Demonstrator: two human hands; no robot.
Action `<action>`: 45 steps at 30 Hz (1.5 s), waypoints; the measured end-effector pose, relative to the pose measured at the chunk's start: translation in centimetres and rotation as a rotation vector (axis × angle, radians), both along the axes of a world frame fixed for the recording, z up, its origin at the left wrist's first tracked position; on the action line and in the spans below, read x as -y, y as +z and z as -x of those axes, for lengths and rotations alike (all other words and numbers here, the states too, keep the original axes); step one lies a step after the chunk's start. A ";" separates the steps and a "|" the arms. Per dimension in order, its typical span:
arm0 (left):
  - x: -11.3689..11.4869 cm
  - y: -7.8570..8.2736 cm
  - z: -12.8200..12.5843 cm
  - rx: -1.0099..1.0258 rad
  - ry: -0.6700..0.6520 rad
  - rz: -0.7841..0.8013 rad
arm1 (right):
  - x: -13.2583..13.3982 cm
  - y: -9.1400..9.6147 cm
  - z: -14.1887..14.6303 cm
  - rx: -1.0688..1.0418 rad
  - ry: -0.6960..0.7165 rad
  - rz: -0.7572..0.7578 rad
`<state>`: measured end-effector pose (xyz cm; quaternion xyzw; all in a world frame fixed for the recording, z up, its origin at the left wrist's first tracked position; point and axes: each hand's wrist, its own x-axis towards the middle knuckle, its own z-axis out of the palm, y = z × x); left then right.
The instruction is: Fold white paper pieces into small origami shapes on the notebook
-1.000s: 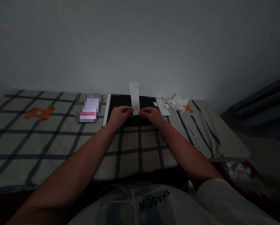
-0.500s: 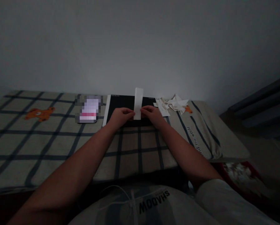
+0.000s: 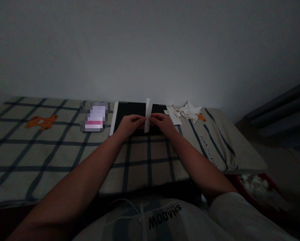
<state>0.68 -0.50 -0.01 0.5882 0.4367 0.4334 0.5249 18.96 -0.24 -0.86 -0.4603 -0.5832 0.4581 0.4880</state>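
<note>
A narrow strip of white paper (image 3: pixel 148 107) stands upright between my two hands, looking thin and folded lengthwise. My left hand (image 3: pixel 131 124) pinches its left side between thumb and fingers. From the other side my right hand (image 3: pixel 162 122) pinches it too, the fingertips of both hands almost meeting at the strip. Beneath the hands lies a flat black board or book (image 3: pixel 132 109) with a white left edge and small white marks along its top. The fingers partly hide the middle of the strip.
A phone (image 3: pixel 96 117) with a blurred screen lies left of the black board. Crumpled white paper pieces (image 3: pixel 186 111) lie at its right. A checked cloth (image 3: pixel 64 150) covers the surface, against a grey wall (image 3: pixel 150 50). At lower right, a red container (image 3: pixel 267 179) holds paper scraps.
The paper strip looks narrower, its sides brought together, and its top sits a little lower. My fingertips have moved closer to each other.
</note>
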 end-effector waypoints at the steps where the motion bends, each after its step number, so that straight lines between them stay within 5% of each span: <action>1: 0.0 0.0 0.0 -0.003 -0.016 -0.003 | 0.0 0.0 0.0 0.010 0.007 -0.002; 14: 0.1 0.5 0.1 -0.103 -0.053 -0.210 | 0.6 0.7 0.1 0.090 0.076 -0.062; 19: 0.0 0.5 0.1 -0.101 -0.025 -0.205 | 0.2 0.3 0.0 0.040 0.079 -0.064; 25: -0.7 -0.1 0.3 -0.113 0.157 -0.195 | 0.0 0.3 -0.3 0.061 -0.026 -0.086; 45: -0.3 0.4 0.4 -0.057 0.283 -0.118 | 0.0 0.5 -0.4 0.092 -0.128 -0.069</action>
